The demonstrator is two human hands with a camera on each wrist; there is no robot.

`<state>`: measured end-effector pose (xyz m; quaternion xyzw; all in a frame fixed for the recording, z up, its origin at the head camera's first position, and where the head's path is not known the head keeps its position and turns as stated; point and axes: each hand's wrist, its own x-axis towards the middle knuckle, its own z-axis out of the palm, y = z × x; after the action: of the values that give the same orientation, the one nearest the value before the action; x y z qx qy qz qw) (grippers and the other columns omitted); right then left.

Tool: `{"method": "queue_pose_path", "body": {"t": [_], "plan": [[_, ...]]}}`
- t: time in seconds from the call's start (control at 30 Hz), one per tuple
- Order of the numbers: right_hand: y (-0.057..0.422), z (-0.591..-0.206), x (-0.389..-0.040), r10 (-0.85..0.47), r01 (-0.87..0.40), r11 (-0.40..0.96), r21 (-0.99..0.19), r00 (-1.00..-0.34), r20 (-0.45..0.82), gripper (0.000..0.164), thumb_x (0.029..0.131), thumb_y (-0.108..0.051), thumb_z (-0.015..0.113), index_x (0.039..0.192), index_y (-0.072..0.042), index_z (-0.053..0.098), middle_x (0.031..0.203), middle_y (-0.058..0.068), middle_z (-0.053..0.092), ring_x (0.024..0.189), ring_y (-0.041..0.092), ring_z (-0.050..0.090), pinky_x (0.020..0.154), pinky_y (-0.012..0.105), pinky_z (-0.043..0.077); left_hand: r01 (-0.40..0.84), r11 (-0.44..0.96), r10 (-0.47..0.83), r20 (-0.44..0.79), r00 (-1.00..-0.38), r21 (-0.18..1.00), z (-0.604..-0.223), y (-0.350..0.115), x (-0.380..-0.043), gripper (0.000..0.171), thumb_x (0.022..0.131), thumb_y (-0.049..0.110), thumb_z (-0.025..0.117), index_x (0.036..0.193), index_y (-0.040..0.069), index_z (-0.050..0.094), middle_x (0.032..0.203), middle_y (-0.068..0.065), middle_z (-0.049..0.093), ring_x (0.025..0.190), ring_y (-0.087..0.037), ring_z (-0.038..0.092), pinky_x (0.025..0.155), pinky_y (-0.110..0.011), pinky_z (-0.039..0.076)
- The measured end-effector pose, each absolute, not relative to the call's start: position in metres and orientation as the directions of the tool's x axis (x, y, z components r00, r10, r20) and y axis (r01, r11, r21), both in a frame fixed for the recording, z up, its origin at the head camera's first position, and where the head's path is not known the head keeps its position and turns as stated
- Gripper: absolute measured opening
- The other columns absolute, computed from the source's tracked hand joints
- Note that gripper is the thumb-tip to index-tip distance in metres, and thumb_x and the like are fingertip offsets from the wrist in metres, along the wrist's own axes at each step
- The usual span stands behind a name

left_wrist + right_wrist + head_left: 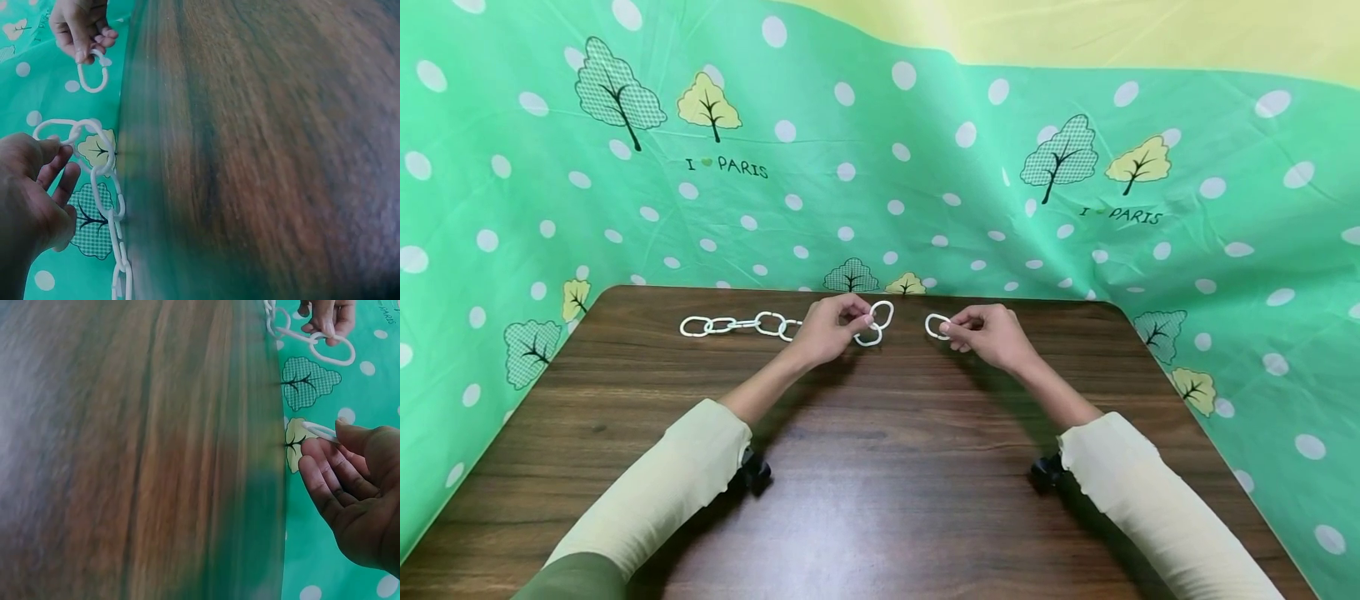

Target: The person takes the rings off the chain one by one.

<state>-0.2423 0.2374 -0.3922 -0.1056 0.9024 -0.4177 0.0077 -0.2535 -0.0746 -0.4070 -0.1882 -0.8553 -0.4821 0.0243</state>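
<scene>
A chain of white plastic links (pixel 769 322) stretches along the far part of the table, its left end lying on the wood. My left hand (pixel 829 330) pinches the chain's right end between thumb and finger, and the end link (pixel 882 314) stands up from the fingertips. In the left wrist view more links (pixel 103 187) hang below that hand (pixel 37 194). My right hand (pixel 992 336) pinches one loose white link (pixel 936 326), held a short gap to the right of the chain. In the right wrist view its thumb presses the link (pixel 320 430) and the other fingers extend below.
The brown wooden table (pixel 880 467) reaches back to a green dotted cloth (pixel 865 192) printed with trees, which hangs behind and at both sides. Dark wrist devices (pixel 755 472) sit under the cream sleeves (pixel 647 475).
</scene>
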Motion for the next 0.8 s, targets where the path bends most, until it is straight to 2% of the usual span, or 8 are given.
{"method": "queue_pose_path", "body": {"t": [0.3,0.5,0.63,0.8], "plan": [[0.254,-0.396,-0.241,-0.165,-0.136,0.626,-0.768,-0.985,0.040,0.027,0.108,-0.022,0.080,0.109,0.005,0.083,0.092,0.020,0.084,0.079,0.025,0.083,0.074,0.037,0.070,0.336,0.438,0.290,0.223,-0.931,0.834,-0.404,-0.070,-0.253,0.019,0.109,0.014,0.076,0.122,0.001,0.080,0.115,-0.014,0.085,0.109,-0.032,0.079,0.105,-0.048,0.061],[0.267,-0.398,-0.243,-0.120,-0.075,0.592,-0.803,-0.993,0.004,0.034,0.109,-0.026,0.079,0.114,0.007,0.082,0.096,0.023,0.083,0.077,0.019,0.081,0.074,0.035,0.070,0.329,0.428,0.288,0.218,-0.932,0.842,-0.403,-0.068,-0.255,0.019,0.109,0.014,0.076,0.122,0.002,0.080,0.116,-0.012,0.085,0.106,-0.028,0.078,0.100,-0.044,0.061],[0.273,-0.399,-0.243,-0.077,-0.023,0.570,-0.821,-0.997,-0.026,0.042,0.108,-0.033,0.080,0.118,0.008,0.081,0.099,0.020,0.082,0.077,0.015,0.080,0.075,0.034,0.070,0.326,0.425,0.283,0.219,-0.934,0.844,-0.403,-0.067,-0.255,0.016,0.108,0.016,0.077,0.119,0.006,0.081,0.115,-0.011,0.085,0.105,-0.026,0.077,0.095,-0.037,0.060],[0.281,-0.401,-0.248,-0.017,0.053,0.547,-0.836,-0.997,-0.074,0.048,0.108,-0.037,0.080,0.126,0.008,0.079,0.102,0.012,0.080,0.079,0.011,0.077,0.076,0.032,0.070,0.319,0.419,0.285,0.211,-0.935,0.850,-0.403,-0.065,-0.253,0.017,0.108,0.016,0.077,0.121,0.005,0.081,0.114,-0.010,0.084,0.105,-0.025,0.076,0.094,-0.036,0.059]]}}
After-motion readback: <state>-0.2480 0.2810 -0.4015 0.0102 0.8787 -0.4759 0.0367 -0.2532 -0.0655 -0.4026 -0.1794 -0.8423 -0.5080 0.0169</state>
